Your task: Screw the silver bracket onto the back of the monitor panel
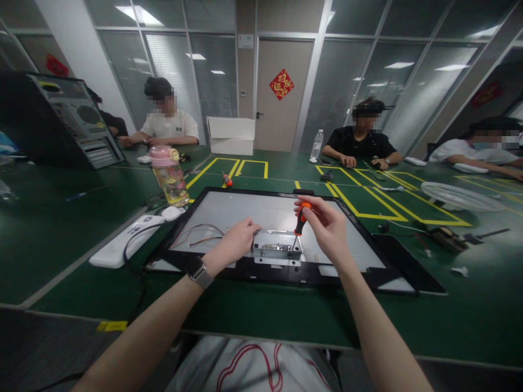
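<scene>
An orange and black screwdriver [301, 219] stands nearly upright in my right hand [330, 227], its handle between my fingers and thumb. The tip points down at the right end of a metal bracket [275, 250] with a small board on it. My left hand [239, 239] is closed at the bracket's left edge; its fingertips appear to hold that edge. Beneath the bracket lies a large monitor panel [253, 206] with a black frame and a grey back. Thin wires [204, 234] run across the panel's left part.
A white power bank [126, 239] with a black cable and a pink-lidded bottle [168, 177] stand left of the panel. A black flat part [411, 267] lies right. Farther off are a PC case [61, 120], a white box [231, 136] and several people seated around the green table [261, 313].
</scene>
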`<state>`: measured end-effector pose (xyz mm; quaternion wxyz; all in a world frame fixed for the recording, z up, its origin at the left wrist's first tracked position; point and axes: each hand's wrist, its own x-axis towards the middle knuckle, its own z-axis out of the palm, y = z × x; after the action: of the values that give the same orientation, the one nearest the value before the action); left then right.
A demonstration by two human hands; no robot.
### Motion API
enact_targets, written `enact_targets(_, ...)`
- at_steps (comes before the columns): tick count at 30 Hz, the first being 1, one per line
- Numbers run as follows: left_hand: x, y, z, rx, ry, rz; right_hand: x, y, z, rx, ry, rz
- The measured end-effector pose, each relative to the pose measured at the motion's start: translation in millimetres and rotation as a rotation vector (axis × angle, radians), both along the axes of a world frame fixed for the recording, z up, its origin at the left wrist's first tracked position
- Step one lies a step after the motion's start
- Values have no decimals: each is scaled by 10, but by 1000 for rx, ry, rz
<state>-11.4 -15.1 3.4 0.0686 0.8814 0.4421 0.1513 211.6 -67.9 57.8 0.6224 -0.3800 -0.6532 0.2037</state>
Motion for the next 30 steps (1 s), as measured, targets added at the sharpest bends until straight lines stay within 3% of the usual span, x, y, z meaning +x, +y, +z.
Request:
enact_targets(4, -1, 8, -6, 3, -8, -2, -9, 20, 12, 29, -121, -31)
enact_targets(11, -13, 5, -2, -10, -15, -1, 8, 65, -8, 12, -123, -97)
enact_targets(18, -5, 8, 0, -13, -14, -1, 0, 11, -2, -112, -50, 156)
enact_targets(22, 4, 4, 13, -16, 0, 11, -11, 20, 9, -3, -71, 77)
enact_targets(25, 5, -5, 22, -17, -6, 1, -4, 23, 14, -16, -51, 36)
enact_targets(30, 4, -20, 44, -16, 1, 8, -4, 10, 5, -121, 5, 218)
